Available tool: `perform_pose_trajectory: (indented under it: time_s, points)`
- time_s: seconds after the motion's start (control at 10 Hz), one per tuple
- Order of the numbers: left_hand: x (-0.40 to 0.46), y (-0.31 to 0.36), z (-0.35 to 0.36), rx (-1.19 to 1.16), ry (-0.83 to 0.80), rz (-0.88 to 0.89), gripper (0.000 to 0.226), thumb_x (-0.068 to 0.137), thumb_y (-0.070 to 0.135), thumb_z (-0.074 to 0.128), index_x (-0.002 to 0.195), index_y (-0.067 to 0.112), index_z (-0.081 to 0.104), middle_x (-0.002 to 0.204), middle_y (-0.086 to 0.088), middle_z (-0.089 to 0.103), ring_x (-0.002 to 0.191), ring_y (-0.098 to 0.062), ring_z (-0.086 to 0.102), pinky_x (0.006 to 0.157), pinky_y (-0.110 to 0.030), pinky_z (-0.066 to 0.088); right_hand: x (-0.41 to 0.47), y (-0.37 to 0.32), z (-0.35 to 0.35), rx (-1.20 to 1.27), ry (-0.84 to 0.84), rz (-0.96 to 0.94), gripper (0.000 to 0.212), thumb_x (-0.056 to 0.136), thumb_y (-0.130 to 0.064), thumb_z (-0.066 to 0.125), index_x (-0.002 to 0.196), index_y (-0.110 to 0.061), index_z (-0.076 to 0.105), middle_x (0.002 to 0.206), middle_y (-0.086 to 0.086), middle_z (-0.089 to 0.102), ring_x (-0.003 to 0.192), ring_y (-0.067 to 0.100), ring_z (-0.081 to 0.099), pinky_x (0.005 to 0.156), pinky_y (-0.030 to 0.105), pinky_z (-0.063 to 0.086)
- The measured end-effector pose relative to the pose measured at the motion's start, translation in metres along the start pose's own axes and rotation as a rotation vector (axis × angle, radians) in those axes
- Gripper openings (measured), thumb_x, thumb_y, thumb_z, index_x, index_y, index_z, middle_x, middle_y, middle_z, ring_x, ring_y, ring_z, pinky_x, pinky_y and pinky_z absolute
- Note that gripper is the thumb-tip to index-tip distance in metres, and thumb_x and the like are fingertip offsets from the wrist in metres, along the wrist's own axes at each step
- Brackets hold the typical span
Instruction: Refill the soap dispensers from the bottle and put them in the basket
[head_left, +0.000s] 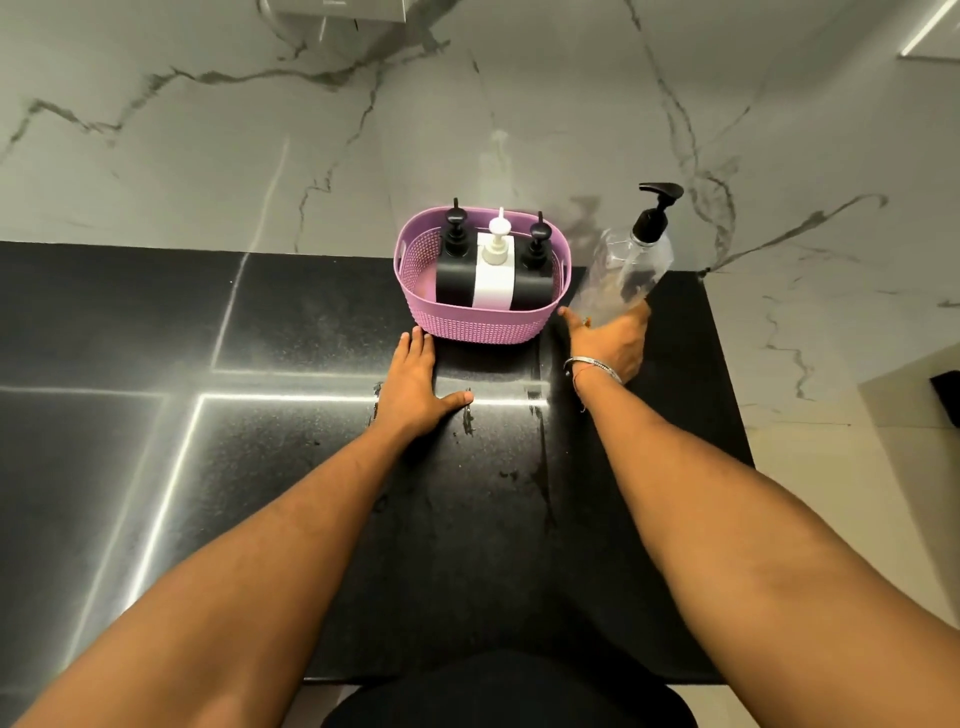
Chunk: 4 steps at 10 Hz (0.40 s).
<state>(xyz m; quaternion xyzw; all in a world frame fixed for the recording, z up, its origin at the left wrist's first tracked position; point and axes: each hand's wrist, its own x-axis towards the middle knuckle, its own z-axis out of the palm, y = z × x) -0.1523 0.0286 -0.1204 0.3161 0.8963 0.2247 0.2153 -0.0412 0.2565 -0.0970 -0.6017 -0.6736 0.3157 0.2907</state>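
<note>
All 3 dispensers (492, 270) sit in the basket (483, 325) — task looks nrly done. My right hand (610, 340) grips the bottle (621, 273) just right of basket; left hand (415, 384) flat, open on surface (311, 467) in front.

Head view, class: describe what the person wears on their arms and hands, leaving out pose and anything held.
Both forearms are bare, with no sleeves or gloves showing. The right hand has a thin silver bangle and a fine thread at its wrist. The left hand wears nothing visible.
</note>
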Motion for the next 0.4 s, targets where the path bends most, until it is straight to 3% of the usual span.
perform_pose_trajectory:
  time_s: [0.1, 0.2, 0.3, 0.4]
  points:
    - [0.001, 0.004, -0.002, -0.069, 0.016, -0.027, 0.091, 0.105, 0.049, 0.059, 0.169, 0.009, 0.008, 0.178, -0.008, 0.0, 0.165, -0.025, -0.004, 0.131, -0.04, 0.006, -0.008, 0.009, -0.007, -0.024, -0.119, 0.028, 0.141, 0.058, -0.055, 0.097, 0.163, -0.01, 0.015, 0.159, 0.018, 0.042, 0.143, 0.041, 0.046, 0.115, 0.055, 0.042]
    - [-0.01, 0.011, -0.011, -0.155, 0.011, -0.056, 0.073, 0.112, 0.048, 0.042, 0.169, 0.008, 0.018, 0.177, -0.009, 0.011, 0.165, -0.025, 0.004, 0.131, -0.042, 0.011, -0.031, 0.016, -0.027, -0.024, -0.069, 0.006, 0.131, 0.066, -0.064, 0.088, 0.162, -0.01, 0.018, 0.158, 0.02, 0.04, 0.142, 0.039, 0.046, 0.113, 0.054, 0.044]
    - [-0.037, 0.01, -0.014, -0.163, 0.131, 0.094, 0.063, 0.112, 0.049, 0.04, 0.165, 0.015, 0.034, 0.17, -0.006, 0.037, 0.159, -0.025, 0.028, 0.128, -0.046, 0.028, -0.056, 0.023, -0.051, -0.012, 0.143, -0.239, 0.092, 0.077, -0.071, 0.073, 0.143, -0.012, 0.045, 0.134, 0.011, 0.055, 0.121, 0.03, 0.056, 0.097, 0.05, 0.05]
    - [-0.051, 0.023, -0.04, -0.208, 0.391, 0.236, 0.046, 0.11, 0.05, 0.041, 0.148, 0.025, 0.05, 0.143, 0.002, 0.058, 0.137, -0.019, 0.05, 0.111, -0.05, 0.048, -0.063, 0.002, -0.076, 0.011, 0.257, -0.404, 0.073, 0.082, -0.068, 0.07, 0.128, -0.015, 0.053, 0.123, 0.006, 0.057, 0.11, 0.025, 0.056, 0.086, 0.04, 0.047]
